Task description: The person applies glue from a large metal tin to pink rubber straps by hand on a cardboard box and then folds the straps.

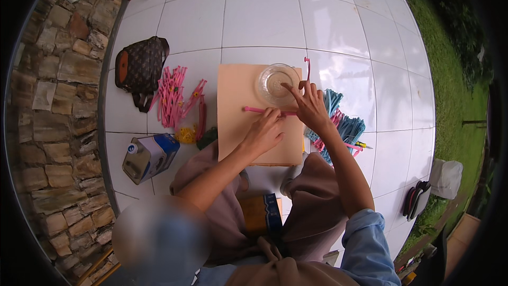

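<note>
A tan board [233,143] lies in front of me across my lap. My left hand [264,131] is closed over a slim pink stick [254,109], pressing it down on the board. Close by, my right hand [311,107] reaches over the board's right side. Its index finger points down into a shallow clear glass dish [263,87], and the fingertip appears to touch the inside. A thin pink strip with a small head [308,68] stands up from between the right hand's other fingers. What the dish holds is too faint to tell.
At left are a brown patterned bag [140,63], a pile of pink sticks [172,95], yellow pieces [186,135] and a metal can [151,156]. Teal bundles [349,130] and a yellow-handled tool [363,145] lie right. A stone wall [63,127] borders the tiled floor [259,18].
</note>
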A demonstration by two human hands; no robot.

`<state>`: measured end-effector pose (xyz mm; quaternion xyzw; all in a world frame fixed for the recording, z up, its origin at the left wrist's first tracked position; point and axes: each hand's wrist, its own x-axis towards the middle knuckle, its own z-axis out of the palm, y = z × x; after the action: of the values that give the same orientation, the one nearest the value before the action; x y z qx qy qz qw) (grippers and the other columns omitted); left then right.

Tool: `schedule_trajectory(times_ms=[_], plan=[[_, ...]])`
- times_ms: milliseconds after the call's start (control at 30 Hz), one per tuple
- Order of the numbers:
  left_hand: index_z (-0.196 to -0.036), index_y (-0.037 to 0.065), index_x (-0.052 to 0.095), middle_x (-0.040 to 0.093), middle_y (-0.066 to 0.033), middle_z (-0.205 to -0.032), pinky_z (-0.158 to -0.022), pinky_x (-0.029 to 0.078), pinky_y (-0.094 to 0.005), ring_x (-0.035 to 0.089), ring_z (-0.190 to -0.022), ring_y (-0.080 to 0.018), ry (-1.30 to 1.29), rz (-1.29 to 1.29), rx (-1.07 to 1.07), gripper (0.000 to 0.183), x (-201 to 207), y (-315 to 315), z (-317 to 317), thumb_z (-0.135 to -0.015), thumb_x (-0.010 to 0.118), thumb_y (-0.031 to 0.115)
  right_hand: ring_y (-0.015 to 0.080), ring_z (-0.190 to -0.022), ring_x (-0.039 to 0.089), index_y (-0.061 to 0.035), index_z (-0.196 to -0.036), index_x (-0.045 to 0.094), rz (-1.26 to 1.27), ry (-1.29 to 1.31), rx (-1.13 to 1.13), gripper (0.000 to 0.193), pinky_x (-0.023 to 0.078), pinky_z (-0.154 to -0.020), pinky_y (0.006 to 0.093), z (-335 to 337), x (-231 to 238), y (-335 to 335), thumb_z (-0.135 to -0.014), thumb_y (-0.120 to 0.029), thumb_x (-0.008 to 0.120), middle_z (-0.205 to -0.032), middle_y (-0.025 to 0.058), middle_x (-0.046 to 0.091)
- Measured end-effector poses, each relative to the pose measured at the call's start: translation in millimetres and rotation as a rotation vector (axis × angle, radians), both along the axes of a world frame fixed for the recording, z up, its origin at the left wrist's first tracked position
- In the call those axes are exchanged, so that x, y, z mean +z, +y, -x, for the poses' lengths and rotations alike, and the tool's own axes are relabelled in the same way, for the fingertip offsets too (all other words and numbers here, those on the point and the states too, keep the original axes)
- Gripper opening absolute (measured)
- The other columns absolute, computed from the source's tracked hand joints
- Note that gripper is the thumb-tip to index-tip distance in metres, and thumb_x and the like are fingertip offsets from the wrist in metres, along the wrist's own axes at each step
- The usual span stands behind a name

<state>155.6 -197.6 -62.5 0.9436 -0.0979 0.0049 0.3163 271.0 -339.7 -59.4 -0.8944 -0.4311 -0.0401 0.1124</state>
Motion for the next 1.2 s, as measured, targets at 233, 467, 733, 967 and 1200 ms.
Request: schedule_trajectory(times_ms=[233, 467, 733, 967, 1200], plan=[[-0.103, -0.004, 0.058, 0.048, -0.0099, -0.103, -0.084, 0.048, -0.0323, 0.045, -0.105, -0.023, 0.009, -0.012, 0.004, 0.041, -2, 1, 1, -0.067, 0.067, 0.014, 0.0259, -0.093, 0.047, -0.0188, -0.123, 0.048, -0.206, 0.223, 0.083, 0.058, 0.039, -0.079, 0.0386, -4, -1, -26, -0.07, 0.002, 0.056, -0.105, 0.0118, 0.046], [-0.103, -0.004, 0.058, 0.048, -0.0097, -0.103, -0.085, 0.048, -0.0318, 0.045, -0.105, -0.0228, 0.027, -0.041, 0.004, 0.041, 2, -1, -2, -0.069, 0.067, 0.017, 0.0279, -0.101, 0.046, -0.0187, -0.112, 0.059, -0.224, 0.229, 0.21, 0.047, 0.039, -0.088, 0.039, 3, -16, -54, -0.067, -0.004, 0.069, -0.114, 0.0107, 0.046], [-0.104, -0.006, 0.058, 0.049, -0.0113, -0.104, -0.087, 0.046, -0.0324, 0.045, -0.106, -0.0247, 0.02, -0.063, -0.028, 0.043, 0, 3, -1, -0.07, 0.067, 0.018, 0.0287, -0.106, 0.044, -0.0278, -0.115, 0.059, -0.116, 0.124, 0.252, 0.037, 0.037, -0.09, 0.0411, 10, -8, -51, -0.08, -0.015, 0.057, -0.12, 0.0059, 0.046], [-0.11, -0.003, 0.056, 0.05, -0.0104, -0.102, -0.088, 0.044, -0.033, 0.046, -0.103, -0.0236, 0.019, -0.049, -0.013, 0.047, 1, 2, -1, -0.069, 0.067, 0.018, 0.0287, -0.106, 0.044, -0.0291, -0.118, 0.058, -0.075, 0.105, 0.262, 0.04, 0.036, -0.091, 0.0413, 9, -11, -52, -0.079, -0.016, 0.058, -0.12, 0.0051, 0.046], [-0.111, -0.003, 0.056, 0.049, -0.0104, -0.102, -0.088, 0.045, -0.0331, 0.046, -0.103, -0.0235, 0.026, -0.077, -0.013, 0.048, 0, 2, -1, -0.07, 0.066, 0.019, 0.0277, -0.106, 0.042, -0.0249, -0.112, 0.061, -0.148, 0.216, 0.206, 0.038, 0.034, -0.09, 0.0413, 10, -17, -49, -0.078, -0.012, 0.058, -0.117, 0.0052, 0.047]])
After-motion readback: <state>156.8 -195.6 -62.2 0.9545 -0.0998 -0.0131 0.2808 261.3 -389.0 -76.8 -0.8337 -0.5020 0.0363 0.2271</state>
